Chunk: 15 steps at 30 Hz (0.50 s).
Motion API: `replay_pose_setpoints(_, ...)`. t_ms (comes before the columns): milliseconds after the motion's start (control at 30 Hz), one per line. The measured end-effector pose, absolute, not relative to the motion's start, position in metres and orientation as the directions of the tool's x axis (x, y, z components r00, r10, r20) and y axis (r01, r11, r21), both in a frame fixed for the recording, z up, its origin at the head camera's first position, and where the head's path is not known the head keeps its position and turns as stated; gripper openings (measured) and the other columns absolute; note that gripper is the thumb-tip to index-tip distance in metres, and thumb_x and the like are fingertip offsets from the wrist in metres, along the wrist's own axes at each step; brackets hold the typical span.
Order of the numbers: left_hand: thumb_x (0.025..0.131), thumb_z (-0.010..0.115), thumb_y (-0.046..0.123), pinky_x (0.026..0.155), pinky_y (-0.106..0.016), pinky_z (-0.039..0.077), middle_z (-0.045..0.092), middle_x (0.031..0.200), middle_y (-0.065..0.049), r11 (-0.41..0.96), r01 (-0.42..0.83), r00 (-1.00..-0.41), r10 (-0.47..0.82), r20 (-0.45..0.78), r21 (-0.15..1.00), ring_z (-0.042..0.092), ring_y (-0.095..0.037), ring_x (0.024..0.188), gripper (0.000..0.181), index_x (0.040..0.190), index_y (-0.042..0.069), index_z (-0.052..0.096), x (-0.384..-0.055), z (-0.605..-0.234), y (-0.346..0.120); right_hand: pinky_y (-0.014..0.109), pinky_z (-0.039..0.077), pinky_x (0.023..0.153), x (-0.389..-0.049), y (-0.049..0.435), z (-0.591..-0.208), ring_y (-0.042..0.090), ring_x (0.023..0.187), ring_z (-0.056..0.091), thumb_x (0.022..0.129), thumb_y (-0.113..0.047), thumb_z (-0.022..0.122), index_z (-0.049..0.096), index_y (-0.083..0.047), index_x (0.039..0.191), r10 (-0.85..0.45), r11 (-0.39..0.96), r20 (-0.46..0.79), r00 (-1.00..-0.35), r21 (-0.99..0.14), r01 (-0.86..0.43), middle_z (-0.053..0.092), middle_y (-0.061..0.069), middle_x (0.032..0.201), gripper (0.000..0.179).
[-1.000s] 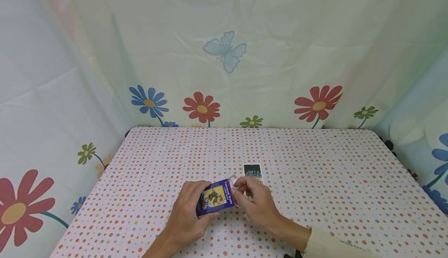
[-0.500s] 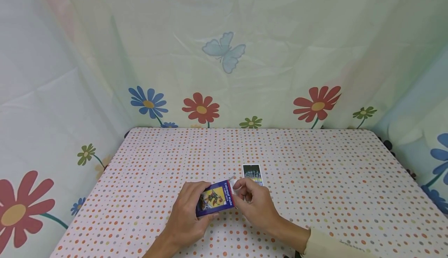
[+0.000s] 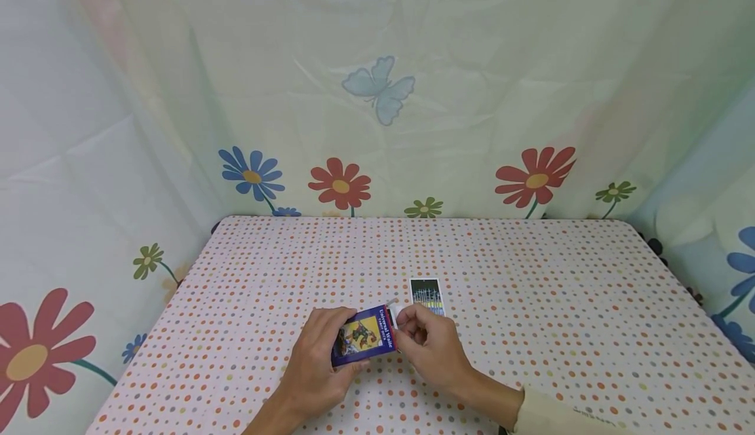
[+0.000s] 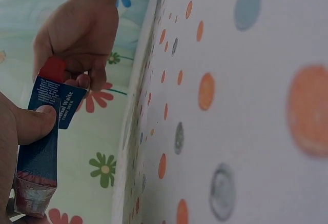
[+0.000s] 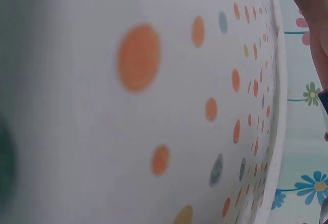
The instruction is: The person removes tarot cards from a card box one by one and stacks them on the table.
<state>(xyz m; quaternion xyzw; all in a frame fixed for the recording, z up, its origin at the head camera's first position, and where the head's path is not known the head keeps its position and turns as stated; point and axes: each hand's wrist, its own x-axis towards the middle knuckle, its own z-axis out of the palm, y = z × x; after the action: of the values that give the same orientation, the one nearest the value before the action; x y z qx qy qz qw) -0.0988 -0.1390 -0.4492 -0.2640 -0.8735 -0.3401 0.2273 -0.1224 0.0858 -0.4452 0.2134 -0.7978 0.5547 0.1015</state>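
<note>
My left hand (image 3: 315, 359) grips a blue tarot card box (image 3: 364, 335), tilted, its yellow picture and the words "Universal Waite" facing up. In the left wrist view the thumb (image 4: 38, 124) presses on the side of this box, and crinkled clear wrap (image 4: 33, 198) covers its lower end. A red tab (image 4: 53, 70) and a blue flap stand out at the other end. There my right hand (image 3: 433, 346) pinches at the end of the box with thumb and forefinger, beside a white edge. Its other fingers are curled.
A tarot card (image 3: 427, 294) with a dark picture lies on the table just beyond my right hand, which overlaps its lower part. A dotted cloth (image 3: 265, 271) covers the table. Flowered curtains (image 3: 460, 107) hang behind it and along both sides.
Both hands stay around the box with almost no shift. The right fingers have moved slightly at its end, where more of the red edge shows.
</note>
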Motion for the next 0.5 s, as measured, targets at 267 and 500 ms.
replay_pose_setpoints(267, 0.076, 0.09, 0.022, 0.095, -0.031, 0.048, 0.059, 0.128, 0.0, 0.613, 0.642, -0.738, 0.333, 0.587, 0.46, 0.053, -0.015, 0.112, 0.075, 0.14, 0.011, 0.053, -0.1012, -0.4509, -0.1386, 0.022, 0.047, 0.051, -0.122, 0.0876, -0.4467, 0.005, 0.057, 0.051, 0.083, 0.011, 0.063, 0.061, -0.009, 0.086, -0.219, 0.297, 0.332, -0.918, -0.873, -0.387, 0.058, -0.006, 0.069, 0.02)
replay_pose_setpoints(500, 0.075, 0.09, 0.021, 0.096, -0.033, 0.049, 0.059, 0.13, -0.001, 0.611, 0.647, -0.735, 0.342, 0.585, 0.456, 0.053, -0.016, 0.113, 0.075, 0.14, 0.01, 0.053, -0.0995, -0.4524, -0.1389, 0.021, 0.046, 0.056, -0.1173, 0.0892, -0.443, 0.009, 0.059, 0.052, 0.086, 0.005, 0.063, 0.06, -0.008, 0.084, -0.183, 0.298, 0.187, -0.965, -0.925, -0.235, 0.058, -0.003, 0.067, 0.013)
